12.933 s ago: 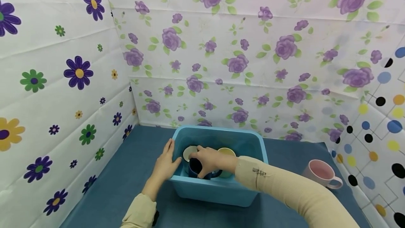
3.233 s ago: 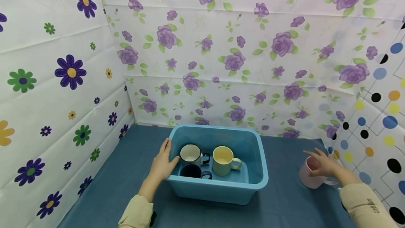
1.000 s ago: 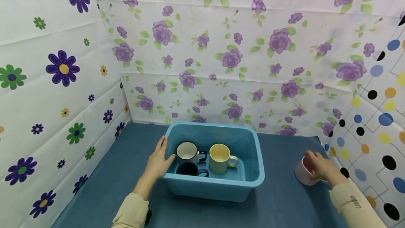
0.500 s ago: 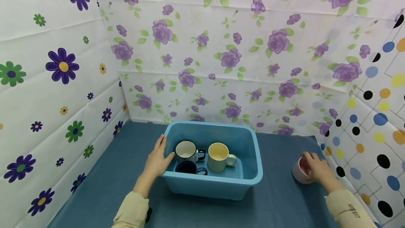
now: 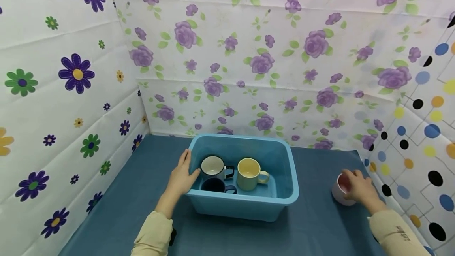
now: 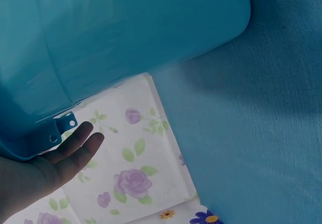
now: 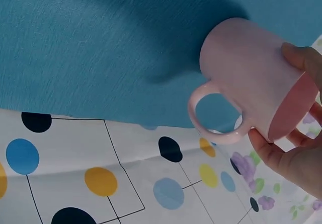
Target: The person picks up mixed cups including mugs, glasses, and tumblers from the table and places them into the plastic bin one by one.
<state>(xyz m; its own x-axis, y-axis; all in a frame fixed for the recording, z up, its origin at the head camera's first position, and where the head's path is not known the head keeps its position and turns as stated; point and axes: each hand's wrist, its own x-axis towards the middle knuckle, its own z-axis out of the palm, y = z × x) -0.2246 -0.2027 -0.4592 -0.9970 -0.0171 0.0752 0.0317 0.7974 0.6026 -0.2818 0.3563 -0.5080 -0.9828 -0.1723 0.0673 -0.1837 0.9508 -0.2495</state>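
Note:
On the right, a pink mug stands at the blue cloth. My right hand grips it from above at the rim. In the right wrist view, thumb and fingertips lie on opposite sides of the mouth of the pink mug, its handle pointing away from the palm. My left hand rests at the left rim of a light-blue plastic tub, fingers nearly straight. Inside sit a white mug with dark trim, a navy mug partly behind the front wall, and a pale yellow mug.
Blue cloth covers the table and separates the tub from the pink mug. Behind it hangs a rose-printed sheet. A daisy-printed sheet borders the left, a dotted sheet the right.
Earlier my right hand held the navy mug in the tub. It let go, moved right, hovered open over the pink mug, then gripped its rim. My left hand stays at the tub's rim.

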